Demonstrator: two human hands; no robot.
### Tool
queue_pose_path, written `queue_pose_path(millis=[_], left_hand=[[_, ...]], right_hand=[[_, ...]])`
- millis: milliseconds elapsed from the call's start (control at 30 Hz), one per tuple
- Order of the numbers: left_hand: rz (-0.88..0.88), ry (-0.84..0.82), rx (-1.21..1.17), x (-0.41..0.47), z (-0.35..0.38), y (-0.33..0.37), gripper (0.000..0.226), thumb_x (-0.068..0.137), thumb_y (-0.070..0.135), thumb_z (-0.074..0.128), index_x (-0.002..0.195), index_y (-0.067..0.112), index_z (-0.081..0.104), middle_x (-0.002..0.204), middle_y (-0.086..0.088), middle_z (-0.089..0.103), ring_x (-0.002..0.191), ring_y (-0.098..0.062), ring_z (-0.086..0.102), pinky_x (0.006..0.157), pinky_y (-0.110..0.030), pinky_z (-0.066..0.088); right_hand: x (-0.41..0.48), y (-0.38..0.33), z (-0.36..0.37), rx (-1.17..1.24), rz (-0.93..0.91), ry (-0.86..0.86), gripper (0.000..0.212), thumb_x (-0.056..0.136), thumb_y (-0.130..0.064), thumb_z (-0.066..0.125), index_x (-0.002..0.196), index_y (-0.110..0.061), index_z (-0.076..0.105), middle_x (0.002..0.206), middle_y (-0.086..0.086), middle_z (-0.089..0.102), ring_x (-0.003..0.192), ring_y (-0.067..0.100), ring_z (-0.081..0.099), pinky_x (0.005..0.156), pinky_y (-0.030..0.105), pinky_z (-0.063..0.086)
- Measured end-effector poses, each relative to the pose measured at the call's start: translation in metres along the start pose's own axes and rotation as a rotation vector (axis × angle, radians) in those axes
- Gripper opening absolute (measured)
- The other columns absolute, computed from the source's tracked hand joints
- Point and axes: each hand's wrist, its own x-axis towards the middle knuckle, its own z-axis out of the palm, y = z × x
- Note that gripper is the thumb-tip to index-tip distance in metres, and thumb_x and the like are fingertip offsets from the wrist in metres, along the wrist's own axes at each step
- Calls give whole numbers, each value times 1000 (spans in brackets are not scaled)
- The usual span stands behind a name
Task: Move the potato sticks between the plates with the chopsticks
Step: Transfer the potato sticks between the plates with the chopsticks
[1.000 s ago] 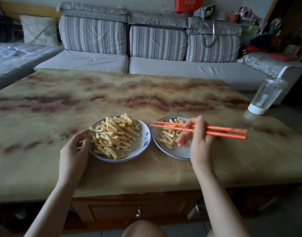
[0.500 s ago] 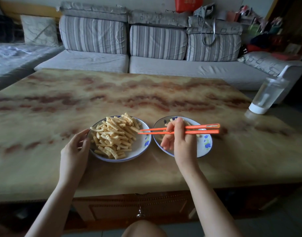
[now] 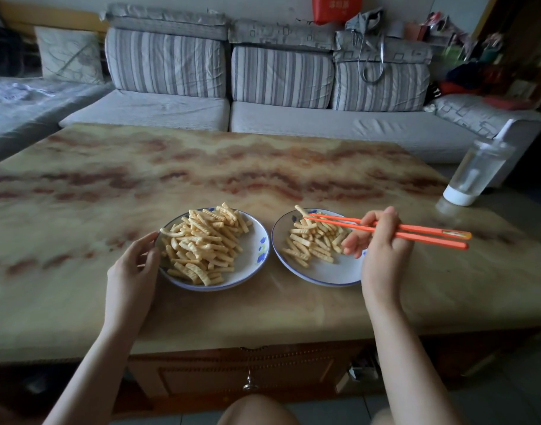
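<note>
Two white plates with blue flowers stand side by side on the marble table. The left plate (image 3: pixel 257 240) carries a large heap of potato sticks (image 3: pixel 201 243). On the right plate (image 3: pixel 324 276) lies a smaller pile of sticks (image 3: pixel 312 240). My right hand (image 3: pixel 382 243) grips the orange chopsticks (image 3: pixel 416 233) over the right plate's right side. Their tips point left and pinch one potato stick (image 3: pixel 300 211) above that plate's far rim. My left hand (image 3: pixel 134 265) holds the left plate's left rim with thumb and fingers.
An upside-down clear bottle with a white cap (image 3: pixel 477 173) stands at the table's right edge. A striped grey sofa (image 3: pixel 220 118) runs behind the table. The table's near edge (image 3: pixel 263 342) is just below the plates, and my knee (image 3: pixel 257 409) shows under it.
My right hand reached left so the chopstick tips met the left plate's heap, then swung back right. The tips now hold one stick over the right plate. The left hand stayed put.
</note>
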Motion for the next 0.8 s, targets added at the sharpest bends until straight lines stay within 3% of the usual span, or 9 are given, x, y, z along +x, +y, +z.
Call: queue_pose_path(millis=[200,333,400,567,800], left_hand=[[-9,0,-23,1,1,-3,28,94,24,55,121,21,64,100,5,65,91,-6,58,69,-13,38],[1,1,-24,1,1,-3,28,94,25,55,120,21,64,102,7,64,93,-5,58,70,-11,38],[0,0,-24,1,1,-3,28,94,25,55,120,20,65,104,6,65,94,-5,58,71,-10,38],[11,4,-5,1,1,-3,28,94,21,55,120,18,65,102,9,62,92,-5,57,64,5,34],[10,1,-10,2,1,-3,28,94,22,54,121,19,64,104,7,63,93,-5,57,65,2,36]], right_hand=[[-7,-6,3,17,-18,-46,38,104,-21,29,73,-6,46,48,19,48,34,16,46,37,19,30],[-17,-6,12,62,33,-144,42,104,-23,28,69,-10,48,38,6,49,33,16,42,38,22,29],[-24,-3,20,57,66,-232,44,104,-25,30,68,-10,49,39,7,50,33,18,42,38,20,30],[-41,2,35,5,83,-451,43,103,-29,33,68,-13,52,44,16,51,36,23,44,39,21,33],[-47,4,43,-70,50,-511,42,103,-23,32,69,-8,51,47,22,51,36,18,45,39,16,33]])
